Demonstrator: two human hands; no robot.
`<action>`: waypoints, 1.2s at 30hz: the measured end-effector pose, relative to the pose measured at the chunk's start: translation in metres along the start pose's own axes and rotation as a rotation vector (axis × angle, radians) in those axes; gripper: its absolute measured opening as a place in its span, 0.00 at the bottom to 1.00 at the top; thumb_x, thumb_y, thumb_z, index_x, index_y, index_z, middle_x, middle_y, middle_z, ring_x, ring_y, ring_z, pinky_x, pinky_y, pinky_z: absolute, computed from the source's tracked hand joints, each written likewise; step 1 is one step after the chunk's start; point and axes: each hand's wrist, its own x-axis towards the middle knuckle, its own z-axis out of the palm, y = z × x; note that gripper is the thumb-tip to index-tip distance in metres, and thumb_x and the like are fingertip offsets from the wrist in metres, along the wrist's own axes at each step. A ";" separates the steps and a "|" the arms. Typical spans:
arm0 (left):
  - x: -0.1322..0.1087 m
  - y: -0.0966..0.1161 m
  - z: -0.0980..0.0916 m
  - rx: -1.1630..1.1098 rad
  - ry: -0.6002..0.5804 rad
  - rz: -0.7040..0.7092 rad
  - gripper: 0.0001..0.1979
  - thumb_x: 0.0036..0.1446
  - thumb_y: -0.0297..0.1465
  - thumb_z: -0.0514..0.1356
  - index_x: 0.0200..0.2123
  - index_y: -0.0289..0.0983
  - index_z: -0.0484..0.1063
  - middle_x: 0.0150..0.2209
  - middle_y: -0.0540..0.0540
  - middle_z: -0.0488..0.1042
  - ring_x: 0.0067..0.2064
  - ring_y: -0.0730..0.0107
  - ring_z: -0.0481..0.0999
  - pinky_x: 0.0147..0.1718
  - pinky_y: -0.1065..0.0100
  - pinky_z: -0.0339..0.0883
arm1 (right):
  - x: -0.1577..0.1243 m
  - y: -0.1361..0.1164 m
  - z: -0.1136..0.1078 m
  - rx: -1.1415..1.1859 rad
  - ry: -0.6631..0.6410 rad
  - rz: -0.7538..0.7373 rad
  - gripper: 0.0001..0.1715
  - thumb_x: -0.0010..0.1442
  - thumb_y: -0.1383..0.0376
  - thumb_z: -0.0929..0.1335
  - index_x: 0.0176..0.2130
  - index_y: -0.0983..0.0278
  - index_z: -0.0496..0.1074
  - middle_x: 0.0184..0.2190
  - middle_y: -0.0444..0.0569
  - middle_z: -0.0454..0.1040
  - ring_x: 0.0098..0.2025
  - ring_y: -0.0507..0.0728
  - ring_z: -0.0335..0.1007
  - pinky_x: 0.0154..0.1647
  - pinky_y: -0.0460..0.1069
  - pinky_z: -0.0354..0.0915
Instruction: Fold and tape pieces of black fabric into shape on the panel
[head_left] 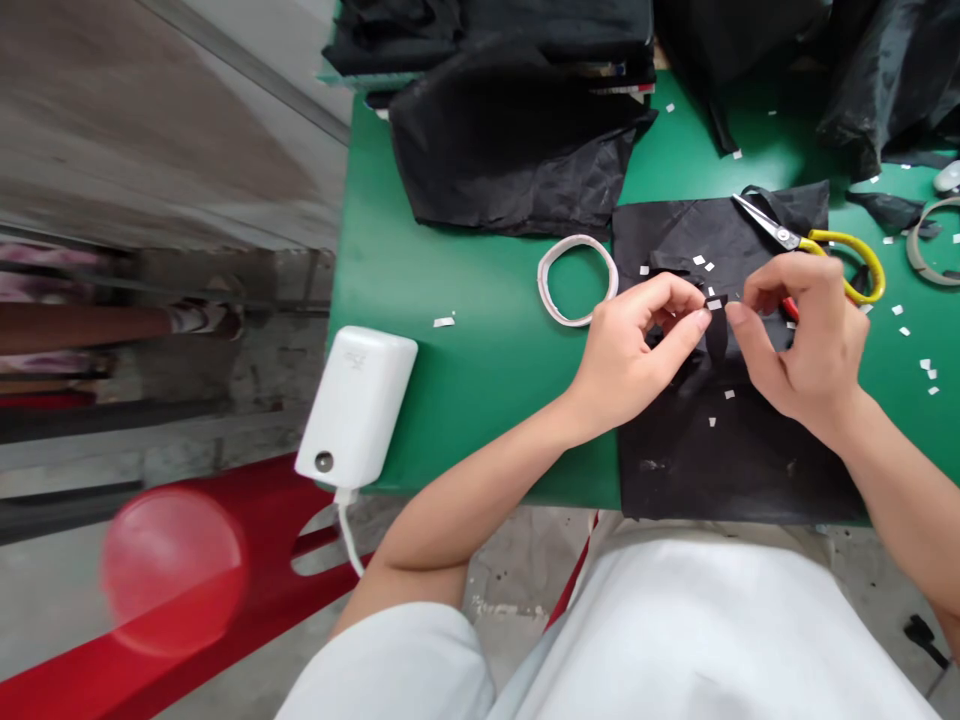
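Note:
Between thumb and index finger, my left hand pinches a small black strip that has a white paper piece on it. Close by on the right, my right hand is curled, its thumb and index tips near the strip; whether it holds anything is too small to tell. Both hands are above a black sheet strewn with little white pieces. Yellow-handled scissors lie with open blades behind my right hand. Left of the sheet is a roll of white tape.
A white power bank with a cable sits at the green table's left edge. Black fabric pieces lie at the back. Another tape roll is at the right. A red chair stands at lower left.

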 end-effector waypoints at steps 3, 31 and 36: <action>0.000 0.000 0.000 0.026 0.001 0.001 0.06 0.58 0.32 0.59 0.29 0.36 0.68 0.27 0.51 0.69 0.29 0.77 0.67 0.31 0.73 0.64 | 0.002 0.003 -0.003 -0.151 -0.084 -0.147 0.03 0.60 0.65 0.65 0.37 0.57 0.67 0.30 0.48 0.70 0.31 0.57 0.64 0.35 0.54 0.62; -0.002 0.005 -0.003 0.218 -0.099 0.255 0.06 0.60 0.25 0.57 0.30 0.34 0.68 0.26 0.52 0.68 0.28 0.79 0.65 0.30 0.76 0.62 | 0.010 -0.003 -0.007 0.174 -0.197 -0.067 0.09 0.59 0.73 0.63 0.30 0.61 0.60 0.24 0.45 0.62 0.27 0.52 0.57 0.28 0.51 0.57; -0.002 0.005 -0.002 0.098 -0.123 0.191 0.06 0.60 0.27 0.57 0.30 0.34 0.68 0.27 0.52 0.67 0.28 0.79 0.64 0.31 0.74 0.63 | 0.010 -0.005 -0.007 0.262 -0.200 0.006 0.09 0.59 0.73 0.62 0.29 0.61 0.60 0.24 0.44 0.62 0.27 0.51 0.56 0.28 0.51 0.56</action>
